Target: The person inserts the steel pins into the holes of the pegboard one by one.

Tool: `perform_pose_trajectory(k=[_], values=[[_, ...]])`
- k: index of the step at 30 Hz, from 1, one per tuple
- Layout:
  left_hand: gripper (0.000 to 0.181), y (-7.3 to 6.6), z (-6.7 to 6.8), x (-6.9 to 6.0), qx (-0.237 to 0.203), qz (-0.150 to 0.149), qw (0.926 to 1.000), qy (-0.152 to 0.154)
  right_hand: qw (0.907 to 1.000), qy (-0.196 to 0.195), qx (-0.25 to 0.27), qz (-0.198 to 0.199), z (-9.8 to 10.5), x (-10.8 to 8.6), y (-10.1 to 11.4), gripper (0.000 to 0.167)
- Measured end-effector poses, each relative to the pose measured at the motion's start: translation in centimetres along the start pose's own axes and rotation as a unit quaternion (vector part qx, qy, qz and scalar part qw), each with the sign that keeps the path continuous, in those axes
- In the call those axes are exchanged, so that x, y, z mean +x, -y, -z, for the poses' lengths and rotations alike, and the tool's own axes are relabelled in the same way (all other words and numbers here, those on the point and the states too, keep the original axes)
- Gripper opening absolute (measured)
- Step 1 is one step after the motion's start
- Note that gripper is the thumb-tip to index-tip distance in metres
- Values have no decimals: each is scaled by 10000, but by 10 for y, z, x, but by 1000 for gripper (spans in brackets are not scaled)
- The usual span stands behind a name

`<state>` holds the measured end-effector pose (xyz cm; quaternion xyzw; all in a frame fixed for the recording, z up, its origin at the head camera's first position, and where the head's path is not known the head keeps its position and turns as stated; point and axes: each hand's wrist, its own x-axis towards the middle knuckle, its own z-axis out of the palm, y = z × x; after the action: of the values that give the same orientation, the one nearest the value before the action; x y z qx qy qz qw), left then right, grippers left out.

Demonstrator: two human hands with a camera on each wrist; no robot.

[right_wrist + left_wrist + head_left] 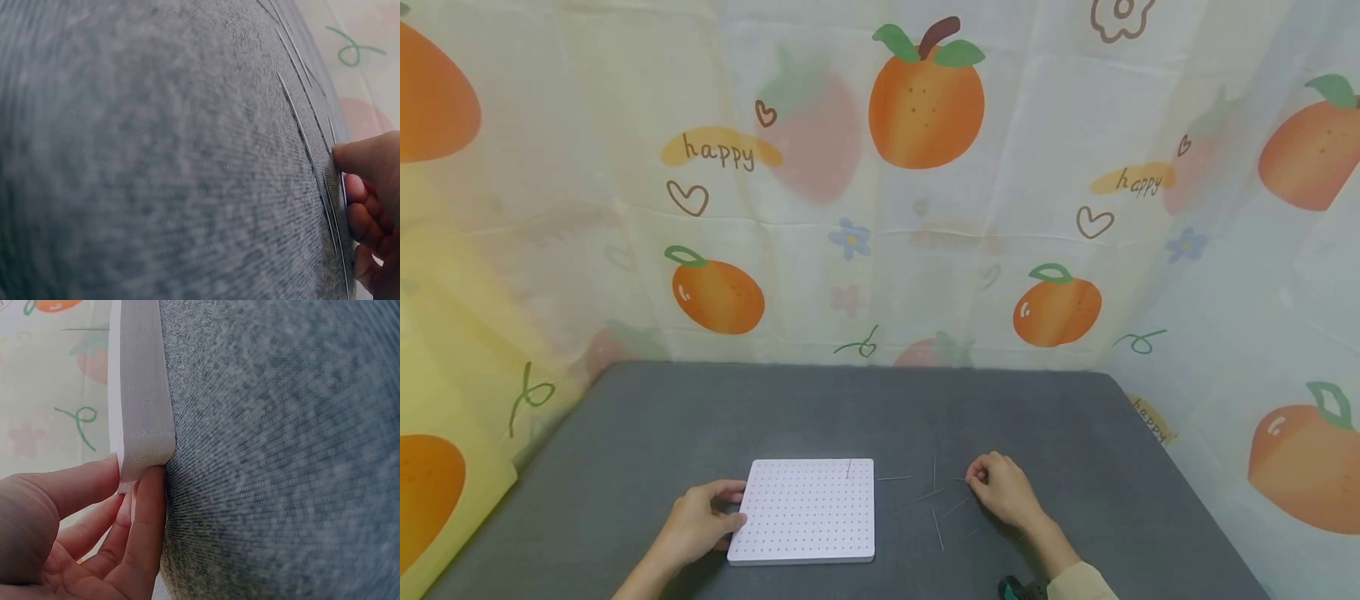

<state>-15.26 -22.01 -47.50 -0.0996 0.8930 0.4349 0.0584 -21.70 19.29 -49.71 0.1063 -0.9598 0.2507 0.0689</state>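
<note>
A white board [805, 512] with rows of small holes lies on the grey table. One thin metal needle [849, 469] stands in it near its far right corner. My left hand [700, 518] grips the board's left edge, thumb on the upper face and fingers against the side [147, 394]. Right of the board, my right hand [1002, 487] pinches a thin needle [960, 478] between thumb and fingers at the table surface. Several loose needles [937, 529] lie between that hand and the board, pointing various ways; the right wrist view shows some needles [306, 147] close to the thumb.
A grey cloth surface [700, 417] covers the table. Behind and beside it hangs a fruit-patterned curtain [925, 275]. A dark and green object [1018, 588] is partly visible by the right sleeve [1081, 582] at the near edge.
</note>
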Motion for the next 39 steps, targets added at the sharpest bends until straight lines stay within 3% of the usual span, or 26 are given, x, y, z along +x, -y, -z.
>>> perform_pose_trajectory(k=[20, 39], values=[[48, -3, 1, -1, 22, 30, 10000, 28, 9999, -140, 79, 42, 0, 4, 3, 6], [46, -4, 1, -5, -78, -73, 9999, -106, 9947, -187, 985, 222, 5, 11, 31, 5]])
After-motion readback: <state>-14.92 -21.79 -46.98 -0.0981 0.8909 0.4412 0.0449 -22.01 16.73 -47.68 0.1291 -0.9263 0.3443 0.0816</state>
